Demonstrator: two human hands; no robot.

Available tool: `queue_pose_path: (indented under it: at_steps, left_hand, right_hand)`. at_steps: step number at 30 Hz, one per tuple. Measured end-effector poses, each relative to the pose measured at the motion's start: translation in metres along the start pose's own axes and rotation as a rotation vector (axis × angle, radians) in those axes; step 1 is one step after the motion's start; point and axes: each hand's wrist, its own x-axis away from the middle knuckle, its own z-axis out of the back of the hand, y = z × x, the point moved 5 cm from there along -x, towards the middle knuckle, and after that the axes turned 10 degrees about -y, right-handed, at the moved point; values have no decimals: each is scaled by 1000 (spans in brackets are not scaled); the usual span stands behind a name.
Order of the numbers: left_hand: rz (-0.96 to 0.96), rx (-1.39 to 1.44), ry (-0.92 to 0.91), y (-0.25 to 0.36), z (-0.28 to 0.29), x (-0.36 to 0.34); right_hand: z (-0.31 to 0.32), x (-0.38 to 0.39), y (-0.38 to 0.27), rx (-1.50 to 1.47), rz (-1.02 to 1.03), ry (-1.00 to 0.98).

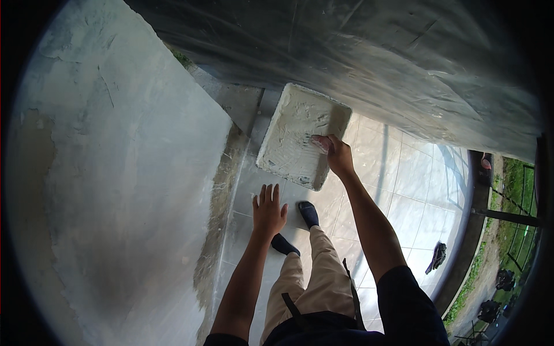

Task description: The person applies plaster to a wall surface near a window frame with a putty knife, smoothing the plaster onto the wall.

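A white rectangular paint tray [268, 135], coated inside with off-white paste, lies on the tiled floor in front of my feet. My right hand [339, 154] reaches over its right side, its fingers closed on a small pinkish piece smeared with white [321, 143]. That piece is down at the paste over the ridged part of the tray; its exact kind is hard to make out. Near the tray's lower left corner, my left hand [268, 214] hangs with fingers spread, holding nothing. Left of it rises a wall [138, 173] with a patchy grey-white coat.
A rough, darker strip [222, 190] runs along the wall's foot. Dark sheeting [369, 57] hangs across the far side. Pale floor tiles [404, 173] stretch to the right, with a dark crumpled item [437, 256] on them. Beyond a raised edge [468, 242] are grass and a rail.
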Motion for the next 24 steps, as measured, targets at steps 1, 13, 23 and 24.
queue_pose_path:
  at_steps: [1, 13, 23, 24]
  left_hand:
    - [12, 4, -8, -2, -1, -5]
    - [-23, 80, 90, 8, -22, -60]
    - [-11, 101, 112, 14, -32, -85]
    - [-20, 109, 111, 15, -34, -85]
  right_hand:
    - [-3, -10, -2, 39, 41, -30]
    - [-69, -108, 30, 221, 236, -386]
    - [-77, -125, 27, 298, 362, -411]
    - [-76, -127, 28, 301, 361, -413]
